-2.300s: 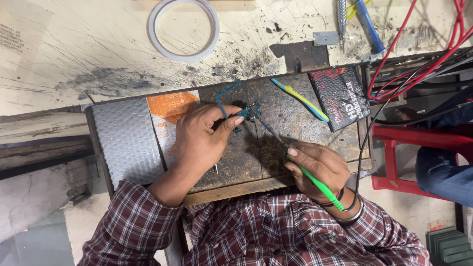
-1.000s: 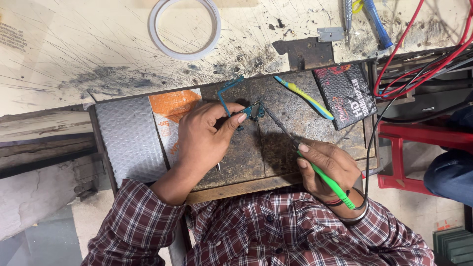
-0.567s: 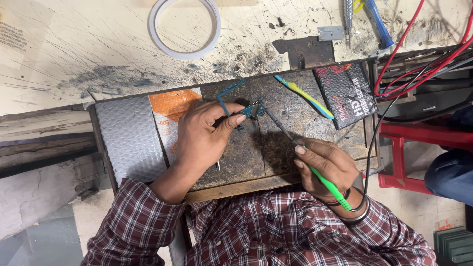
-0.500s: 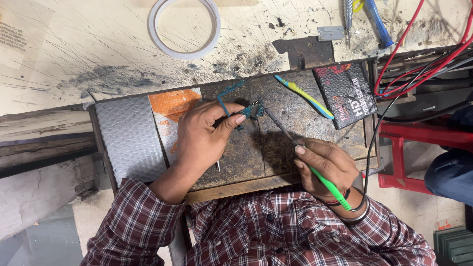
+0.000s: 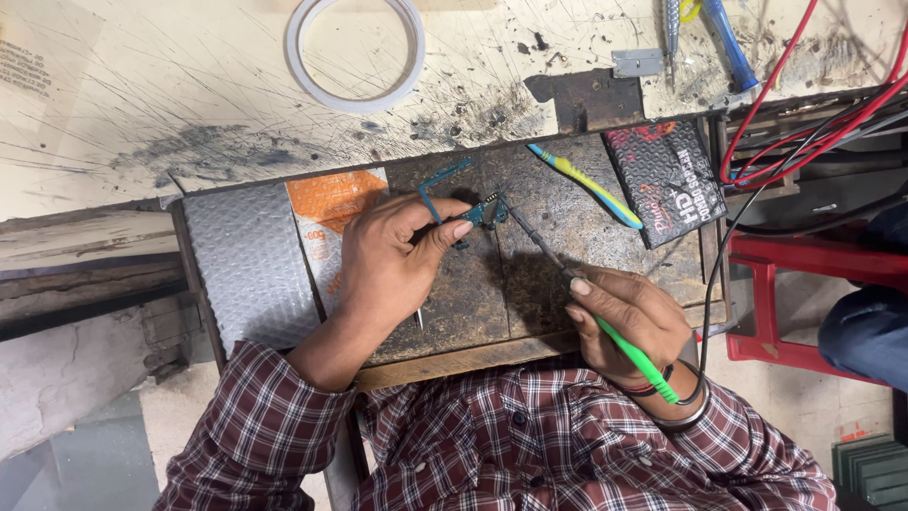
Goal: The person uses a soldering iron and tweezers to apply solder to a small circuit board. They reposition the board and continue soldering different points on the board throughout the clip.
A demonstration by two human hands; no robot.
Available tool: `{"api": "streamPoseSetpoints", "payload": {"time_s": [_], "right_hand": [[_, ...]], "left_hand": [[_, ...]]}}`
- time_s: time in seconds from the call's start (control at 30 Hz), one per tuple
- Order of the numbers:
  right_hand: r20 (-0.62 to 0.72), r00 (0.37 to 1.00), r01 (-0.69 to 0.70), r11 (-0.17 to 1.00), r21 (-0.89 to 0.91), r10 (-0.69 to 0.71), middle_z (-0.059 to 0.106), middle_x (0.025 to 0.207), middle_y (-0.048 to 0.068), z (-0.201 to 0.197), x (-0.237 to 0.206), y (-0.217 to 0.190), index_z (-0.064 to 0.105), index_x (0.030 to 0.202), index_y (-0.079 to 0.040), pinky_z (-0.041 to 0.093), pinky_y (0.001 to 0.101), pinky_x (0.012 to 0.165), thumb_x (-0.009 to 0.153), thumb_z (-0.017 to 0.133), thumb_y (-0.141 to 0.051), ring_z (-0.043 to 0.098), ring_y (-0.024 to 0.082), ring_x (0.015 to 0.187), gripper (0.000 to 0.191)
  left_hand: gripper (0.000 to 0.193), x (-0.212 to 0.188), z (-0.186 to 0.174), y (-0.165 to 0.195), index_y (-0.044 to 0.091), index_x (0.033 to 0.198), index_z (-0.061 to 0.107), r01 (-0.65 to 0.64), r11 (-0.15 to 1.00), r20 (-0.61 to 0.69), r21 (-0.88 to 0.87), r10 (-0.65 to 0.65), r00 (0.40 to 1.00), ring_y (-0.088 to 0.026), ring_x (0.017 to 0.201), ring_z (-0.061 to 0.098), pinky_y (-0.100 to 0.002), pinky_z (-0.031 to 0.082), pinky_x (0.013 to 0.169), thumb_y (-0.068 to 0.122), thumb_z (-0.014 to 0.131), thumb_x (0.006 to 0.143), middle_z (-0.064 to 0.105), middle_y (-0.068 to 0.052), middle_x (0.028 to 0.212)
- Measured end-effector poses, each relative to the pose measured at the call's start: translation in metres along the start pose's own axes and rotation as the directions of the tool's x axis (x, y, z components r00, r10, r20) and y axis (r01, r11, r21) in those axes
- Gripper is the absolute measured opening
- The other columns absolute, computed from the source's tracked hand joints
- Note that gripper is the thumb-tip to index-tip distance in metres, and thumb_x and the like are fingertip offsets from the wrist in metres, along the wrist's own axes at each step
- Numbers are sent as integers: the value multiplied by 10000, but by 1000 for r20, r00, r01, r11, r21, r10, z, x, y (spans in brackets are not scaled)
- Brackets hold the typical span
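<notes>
Dark red, white and navy plaid long-sleeved shirt with small dark buttons down the front, cuffs drawn back above both wrists, bare left hand, bare right hand, thin bangles on the right wrist

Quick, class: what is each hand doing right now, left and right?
Left hand: closed, pinching a small circuit board.
Right hand: closed around a green-handled soldering iron.
</notes>
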State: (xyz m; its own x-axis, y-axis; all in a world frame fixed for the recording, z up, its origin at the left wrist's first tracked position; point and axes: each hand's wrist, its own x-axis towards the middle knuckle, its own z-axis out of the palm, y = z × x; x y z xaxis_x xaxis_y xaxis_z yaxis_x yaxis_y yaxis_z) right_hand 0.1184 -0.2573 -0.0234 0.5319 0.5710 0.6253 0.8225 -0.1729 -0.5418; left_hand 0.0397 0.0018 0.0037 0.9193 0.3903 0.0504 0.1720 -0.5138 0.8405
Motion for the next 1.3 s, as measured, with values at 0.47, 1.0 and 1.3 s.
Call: {"api": "streamPoseSetpoints", "payload": {"time_s": [0.47, 1.0, 1.3], "right_hand": [[-24, 999, -24, 1000, -12, 23, 740, 921, 151, 0, -6, 2, 713, 1139, -19, 587, 321, 693, 957, 775, -184, 753, 239, 812, 253], [21, 1000, -2, 1000, -24, 2, 723, 954, 149, 0, -1, -1, 731, 1109, -44, 610, 339, 739, 901, 836, -155, 757, 274, 871, 258], [-10, 1000, -28, 999, -39, 27, 724, 905, 138, -1, -5, 3, 718, 1134, -18, 593, 342, 716, 933, 809, -199, 752, 262, 825, 286]], "left_hand": [[191, -1, 0, -1, 130, 1043, 796, -79, 996, -25, 39, 80, 996, -142, 661, 666, -325, 488, 609, 270, 797, 914, 772, -23, 836], [194, 0, 0, -1, 127, 1037, 800, -41, 999, -16, 19, 41, 999, -138, 662, 668, -319, 489, 590, 268, 800, 903, 773, -15, 830], [190, 1, 0, 0, 126, 1038, 792, -39, 999, -22, -17, 39, 999, -130, 681, 688, -307, 500, 582, 259, 799, 903, 776, -21, 862]]}}
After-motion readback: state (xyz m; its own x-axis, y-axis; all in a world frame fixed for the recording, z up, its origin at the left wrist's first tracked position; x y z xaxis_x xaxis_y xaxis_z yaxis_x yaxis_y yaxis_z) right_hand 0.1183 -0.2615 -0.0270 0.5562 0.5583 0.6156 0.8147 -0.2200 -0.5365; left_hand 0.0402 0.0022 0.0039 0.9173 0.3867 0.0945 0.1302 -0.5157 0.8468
